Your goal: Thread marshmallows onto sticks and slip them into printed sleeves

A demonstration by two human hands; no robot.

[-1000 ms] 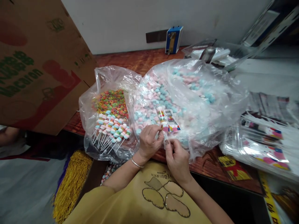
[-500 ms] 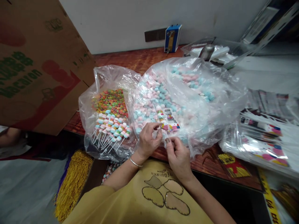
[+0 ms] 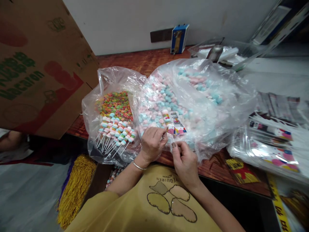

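Note:
A small clear packet (image 3: 178,124) with a colourful printed label lies over the bag of marshmallows, and a marshmallow skewer shows inside it. My left hand (image 3: 153,144) is closed in a pinch at the packet's lower left corner. Just right of it, my right hand (image 3: 185,161) pinches the packet's lower end, where thin clear film shows between the hands. What the fingertips cover is hidden. To the left, several finished marshmallow skewers (image 3: 117,130) with white sticks rest on an open bag of coloured ring pieces (image 3: 116,104). Pink, blue and white marshmallows (image 3: 166,96) fill the large plastic bag behind my hands.
A large cardboard box (image 3: 41,64) stands at the left. Stacked printed packets (image 3: 272,145) lie at the right. A blue device (image 3: 179,39) stands against the wall, beside a clear tray (image 3: 248,51). Yellow fringe (image 3: 77,190) hangs below the table's front left.
The view has shifted very slightly. Both hands keep their pinch on the packet, in nearly the same place.

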